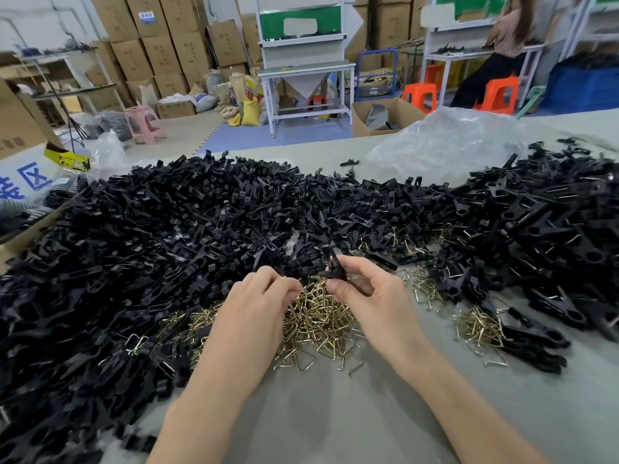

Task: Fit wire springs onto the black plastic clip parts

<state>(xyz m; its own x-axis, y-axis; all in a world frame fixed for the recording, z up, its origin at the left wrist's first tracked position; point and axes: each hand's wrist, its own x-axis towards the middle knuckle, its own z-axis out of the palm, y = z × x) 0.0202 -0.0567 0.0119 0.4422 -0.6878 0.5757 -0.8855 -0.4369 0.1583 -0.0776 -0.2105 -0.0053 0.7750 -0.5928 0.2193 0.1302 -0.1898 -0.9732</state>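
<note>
Hands sit close together low in the centre of my view, at the near edge of the stock. The right hand point(368, 296) pinches one black clip part point(335, 266) between thumb and curled fingers and holds it roughly upright, just above the wire springs point(315, 319). The left hand point(258, 303) is palm down with fingers curled, its fingertips next to the right thumb where the springs meet the black stock. I cannot tell whether it grips anything, because the fingertips are hidden from me. The brass-coloured springs lie in a loose pile on the desk point(335, 416), directly beneath and between both hands. A smaller spring pile point(479, 326) lies to the right, apart from the main one. Behind and to the left of the hands, a large heap of black parts point(160, 229) covers the desk up to a cardboard box point(20, 122) at the left edge. To the right, a second heap point(552, 222) consists of clips that show metal wire on them. A crumpled clear plastic bag point(445, 145) lies at the far side of the desk. Beyond the desk I note a white workbench point(304, 70), stacked cartons point(160, 45), orange stools point(422, 95), a pink stool point(144, 123) and a person point(505, 31) at the rear right.
</note>
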